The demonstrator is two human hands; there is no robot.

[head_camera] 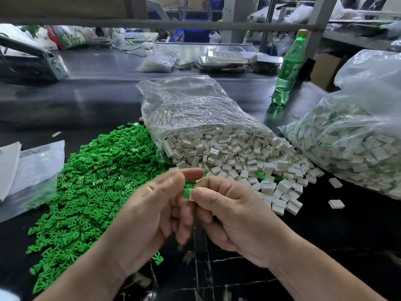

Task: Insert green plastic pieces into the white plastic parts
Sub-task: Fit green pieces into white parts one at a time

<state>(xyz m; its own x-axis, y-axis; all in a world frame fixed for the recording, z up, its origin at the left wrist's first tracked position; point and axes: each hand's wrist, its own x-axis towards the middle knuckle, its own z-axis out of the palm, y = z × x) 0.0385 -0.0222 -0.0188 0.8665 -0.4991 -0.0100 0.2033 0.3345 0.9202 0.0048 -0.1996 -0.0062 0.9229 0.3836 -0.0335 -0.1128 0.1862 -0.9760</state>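
Over the dark bench [325,235] the right hand [230,213] pinches a white part [191,194] between thumb and fingers, with a green piece [186,193] at its left end. The left hand [156,205] crowds against it, fingers blurred, and I cannot tell if they grip. This insertion looks nearly done. The finished bag [347,153] is well filled, yet the green pile [93,185] and loose white parts [238,161] leave plenty to do.

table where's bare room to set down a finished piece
Bare table right of the right hand, below the spilled white parts; also behind the green pile, left of the open bag. Crowded in the middle.
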